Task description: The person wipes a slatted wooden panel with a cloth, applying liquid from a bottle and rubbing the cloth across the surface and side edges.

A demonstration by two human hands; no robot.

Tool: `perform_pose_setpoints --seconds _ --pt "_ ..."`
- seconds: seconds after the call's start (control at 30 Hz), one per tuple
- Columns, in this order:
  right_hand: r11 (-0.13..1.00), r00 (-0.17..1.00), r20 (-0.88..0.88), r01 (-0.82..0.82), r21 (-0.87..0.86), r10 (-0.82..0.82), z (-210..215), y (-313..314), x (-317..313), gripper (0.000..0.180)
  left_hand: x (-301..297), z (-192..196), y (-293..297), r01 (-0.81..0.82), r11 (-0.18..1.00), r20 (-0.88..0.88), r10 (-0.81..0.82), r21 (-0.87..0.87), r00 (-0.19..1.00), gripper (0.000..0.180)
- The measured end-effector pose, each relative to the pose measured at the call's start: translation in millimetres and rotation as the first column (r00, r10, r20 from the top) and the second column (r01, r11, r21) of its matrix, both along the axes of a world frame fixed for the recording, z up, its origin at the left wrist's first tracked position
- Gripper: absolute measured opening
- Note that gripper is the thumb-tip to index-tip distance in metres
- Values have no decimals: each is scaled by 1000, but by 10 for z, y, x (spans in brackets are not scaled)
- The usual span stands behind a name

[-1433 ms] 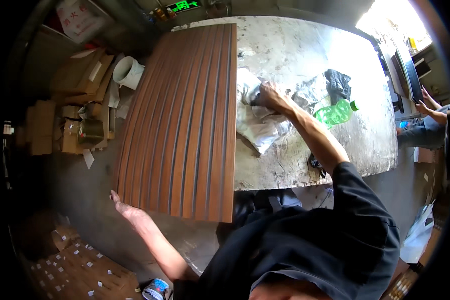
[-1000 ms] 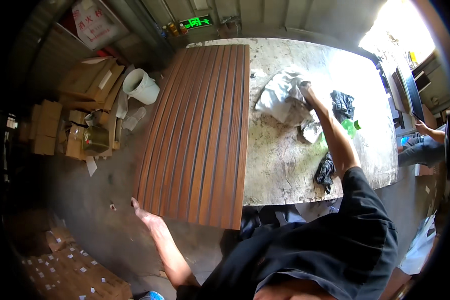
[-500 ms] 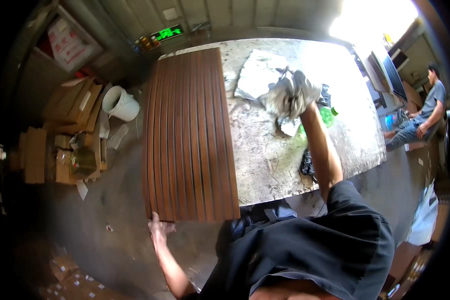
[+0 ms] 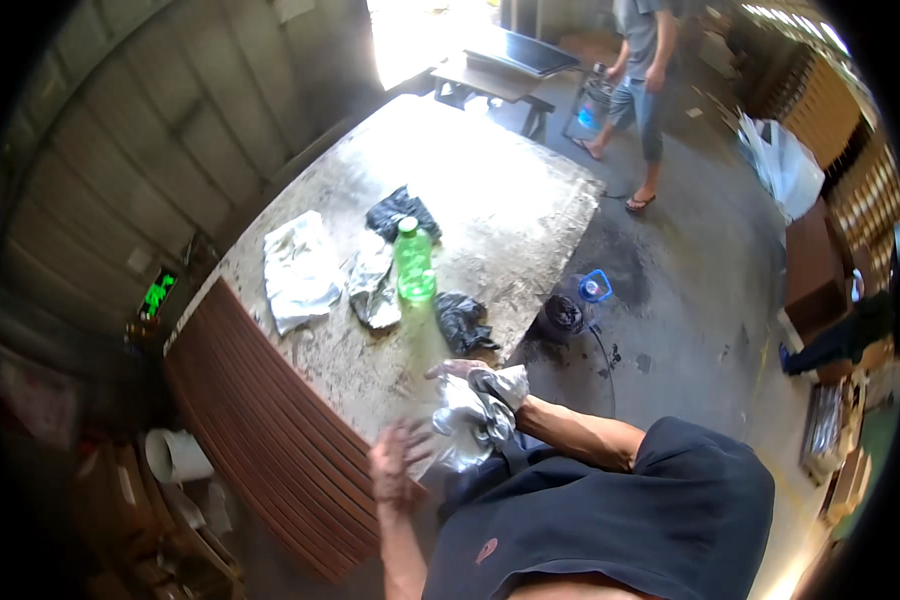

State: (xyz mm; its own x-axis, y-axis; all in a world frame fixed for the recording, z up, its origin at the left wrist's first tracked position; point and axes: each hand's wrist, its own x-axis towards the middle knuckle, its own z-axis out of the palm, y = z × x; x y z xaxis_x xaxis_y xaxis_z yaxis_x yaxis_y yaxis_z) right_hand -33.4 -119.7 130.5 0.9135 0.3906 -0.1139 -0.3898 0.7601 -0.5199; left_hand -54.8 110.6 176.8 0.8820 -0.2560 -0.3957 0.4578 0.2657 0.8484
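Note:
My right hand (image 4: 457, 368) is closed on a crumpled grey-white rag (image 4: 470, 415) near the table's front edge; the cloth covers much of the hand. My left hand (image 4: 400, 460), smeared by motion, has its fingers apart and nothing in them. It is over the near end of a brown grooved panel (image 4: 270, 430); whether it touches the panel I cannot tell. The panel lies along the left of the stained white table (image 4: 530, 200). Beyond the rag stand a green plastic bottle (image 4: 413, 265), a black crumpled bag (image 4: 463, 322) and another grey-white rag (image 4: 372, 285).
A folded white cloth (image 4: 300, 270) and a second black bag (image 4: 402, 212) lie farther back on the table. A dark bucket (image 4: 565, 315) stands on the floor beside it. At the back right stands a person (image 4: 645, 90). A white bucket (image 4: 178, 456) is at left.
My view has turned to the right. My right hand has drawn the rag back toward me, and my left hand has left the panel's near corner. The person at right, seated before, now stands.

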Motion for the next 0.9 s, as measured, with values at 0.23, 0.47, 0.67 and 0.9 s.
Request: perform_pose_setpoints --seconds 0.23,0.47,0.67,0.9 --pt "931 959 -77 244 -271 -274 207 -516 -318 42 -39 -104 -1073 297 951 -27 -301 -89 953 37" --pt "935 935 -223 314 162 -276 181 -1310 -584 40 -23 -41 -1835 161 987 -35 -161 -13 986 21" --pt "885 975 -68 163 -437 -213 185 -2080 -798 57 -99 -164 -2444 129 987 89 -138 98 986 16" --pt "732 917 36 341 -590 -398 -39 -2760 -1107 60 -47 -129 -3368 213 977 -80 -214 -28 973 23"
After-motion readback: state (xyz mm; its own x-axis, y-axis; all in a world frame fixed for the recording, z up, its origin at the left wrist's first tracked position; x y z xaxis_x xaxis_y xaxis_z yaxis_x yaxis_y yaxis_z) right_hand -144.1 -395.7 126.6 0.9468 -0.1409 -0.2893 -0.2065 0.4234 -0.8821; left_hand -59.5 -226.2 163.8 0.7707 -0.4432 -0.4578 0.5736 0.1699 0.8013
